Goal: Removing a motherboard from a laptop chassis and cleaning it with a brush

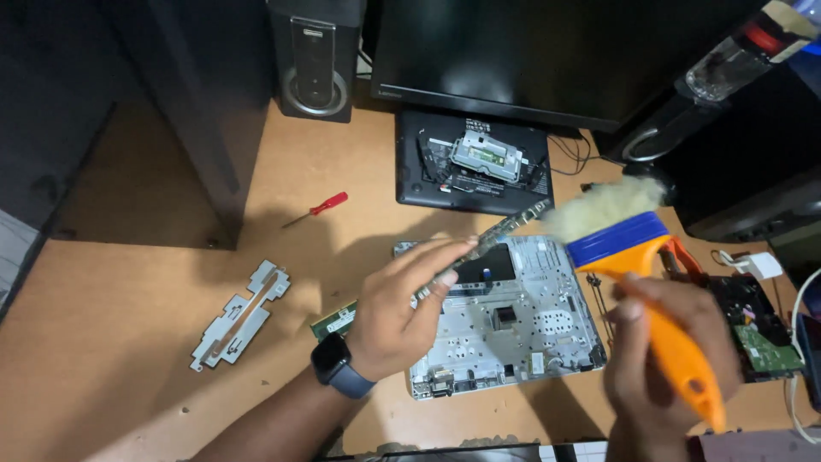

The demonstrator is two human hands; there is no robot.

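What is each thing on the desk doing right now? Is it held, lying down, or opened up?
Left hand: holds narrow circuit strip, raised.
Right hand: grips orange-handled brush, bristles by the strip.
Laptop chassis: opened, lying flat.
Black base: opened, insides showing.
Red screwdriver: lying untouched.
Metal bracket: lying loose.

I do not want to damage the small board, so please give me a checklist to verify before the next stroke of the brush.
1. Left hand grips the narrow circuit strip firmly: ok, fingers pinch its near end.
2. Right hand holds the orange-handled brush securely: ok, though blurred by motion.
3. Bristles are next to the strip's far end: ok.
4. Strip is lifted off the open laptop chassis: ok, it is raised at an angle.
5. Bristles are clean and dry: cannot tell.
6. Red screwdriver and metal bracket lie away from the brush: ok, both are to the left on the desk.
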